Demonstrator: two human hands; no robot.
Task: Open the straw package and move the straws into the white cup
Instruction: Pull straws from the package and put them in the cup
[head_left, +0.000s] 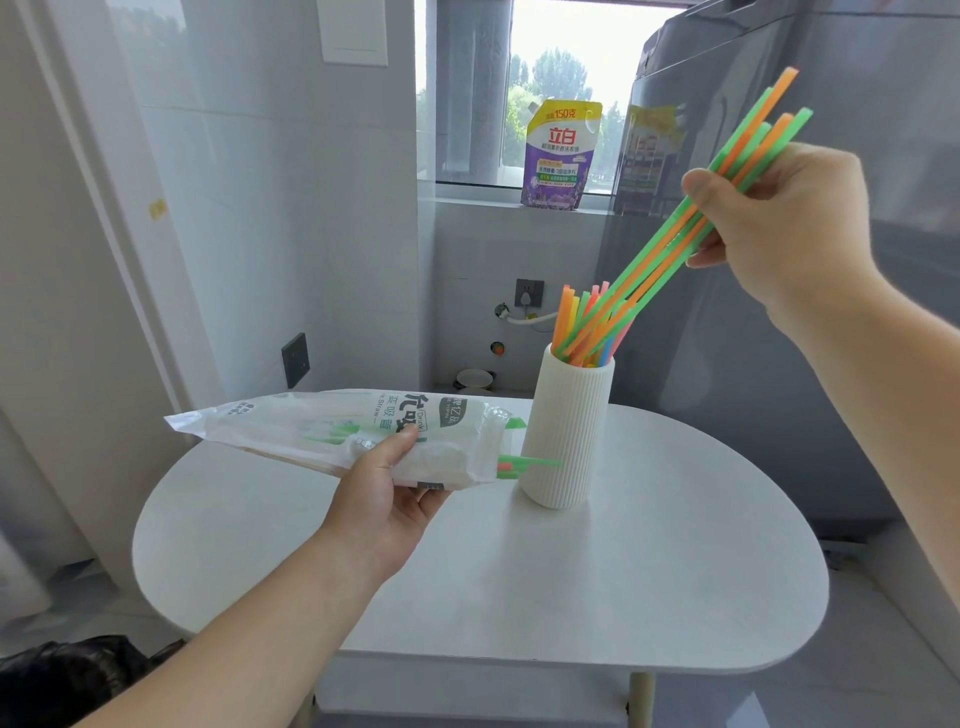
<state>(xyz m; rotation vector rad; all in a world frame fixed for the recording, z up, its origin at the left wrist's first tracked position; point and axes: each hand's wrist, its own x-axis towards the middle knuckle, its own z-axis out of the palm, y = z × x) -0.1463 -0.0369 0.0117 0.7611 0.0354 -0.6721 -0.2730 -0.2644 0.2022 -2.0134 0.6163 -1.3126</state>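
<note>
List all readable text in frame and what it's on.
"立白" and "150克": detergent pouch on the window sill; smaller print blurred.
"Drink" and "k Straw", cut off: straw package in the left hand.
Label on the grey appliance: too blurred.

**Head view.** One camera, worn on the person's head. Wide-angle; verticals bowed toward the frame edges. It looked forward and down over both forearms onto the white table (675, 597), at close range. White cup (566, 431) stood near centre. Left hand (384, 493), holding the straw package (332, 431), sat low, left of centre. Right hand (779, 218), gripping straws (644, 262), sat high right. The camera faced the window (550, 78) and tiled wall beyond the table. Grey appliance (779, 389) filled the right side.
</note>
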